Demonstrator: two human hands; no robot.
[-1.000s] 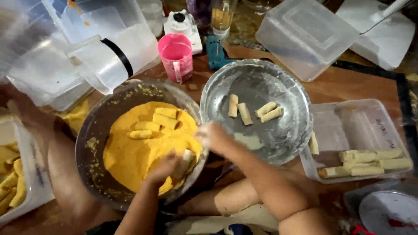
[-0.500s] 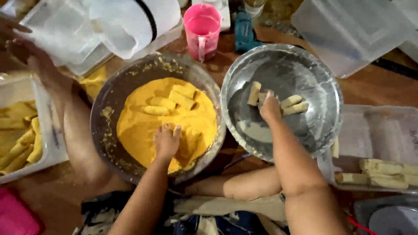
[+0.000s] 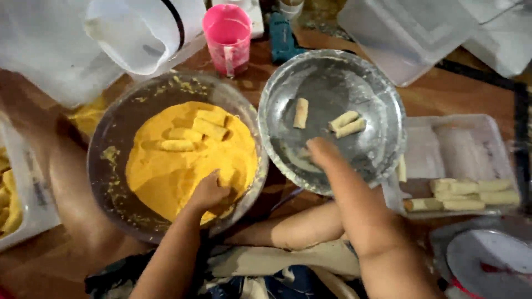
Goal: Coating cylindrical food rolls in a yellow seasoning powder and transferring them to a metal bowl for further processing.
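Where yellow crumbs (image 3: 183,166) heap inside the dark round bowl (image 3: 111,166), left hand (image 3: 208,192) sunk at the near edge of that bowl, fingers buried, so cannot tell whether curled or spread. Three coated rolls (image 3: 191,135) lying on the heap's far side. Just right of the bowl, touching it, a dented metal pan (image 3: 382,99) with three pale rolls (image 3: 343,123); right hand (image 3: 324,152) over the pan's near side, fingertips bunched, anything pinched blurred beyond telling. Half a second back, reaching deeper among the pale rolls; now drawn nearer. Beyond the bowl, a pink plastic cup (image 3: 228,39). Further right of the bowl, a clear tray (image 3: 471,138) of pale rolls, partly hidden.
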